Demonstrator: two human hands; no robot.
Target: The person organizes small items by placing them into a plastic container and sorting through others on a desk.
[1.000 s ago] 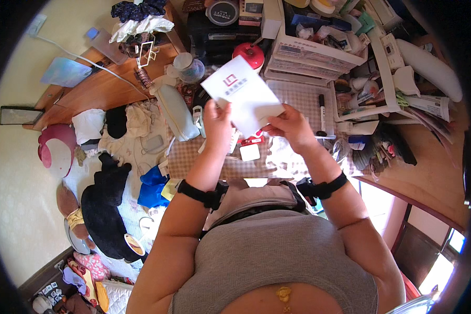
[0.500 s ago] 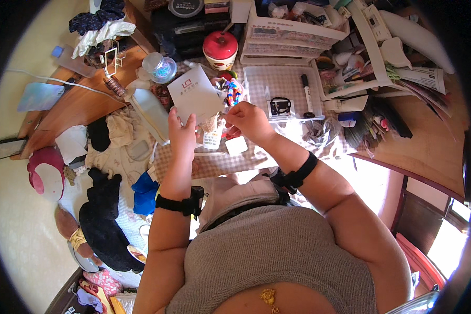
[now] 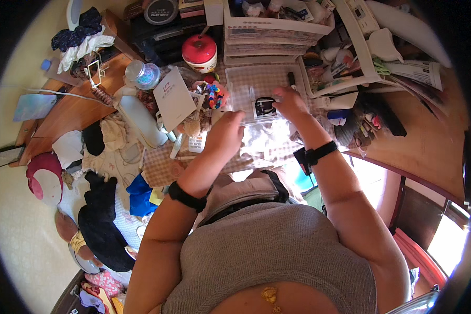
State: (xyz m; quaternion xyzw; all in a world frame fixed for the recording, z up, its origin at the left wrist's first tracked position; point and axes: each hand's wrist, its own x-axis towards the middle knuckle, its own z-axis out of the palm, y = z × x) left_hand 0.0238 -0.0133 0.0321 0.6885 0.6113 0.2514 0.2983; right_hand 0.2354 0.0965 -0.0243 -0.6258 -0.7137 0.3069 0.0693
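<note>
Over the front edge of a shallow clear plastic tray (image 3: 246,78), my right hand (image 3: 294,104) has its thumb and fingers apart. Just left of those fingers, a black bracelet (image 3: 265,106) lies on a small card in the tray. A black-capped marker pen (image 3: 291,79) is partly covered by the same hand. My left hand (image 3: 227,135) is at the tray's front left corner, its fingers curled and mostly hidden behind its back. Beyond that hand, a white card with a small logo (image 3: 174,99) leans among the clutter. A multicoloured beaded band (image 3: 215,97) lies beside it.
A red-lidded canister (image 3: 199,52) and a clear jar of blue bits (image 3: 143,75) stand at the back. White drawers (image 3: 277,26) rise behind the tray. A long pale case (image 3: 141,121) and a white remote-like item (image 3: 196,142) lie to the left on the checked cloth.
My left hand has let go of the white card and moved right to the tray. My right hand has moved right, over the tray. The view has shifted slightly.
</note>
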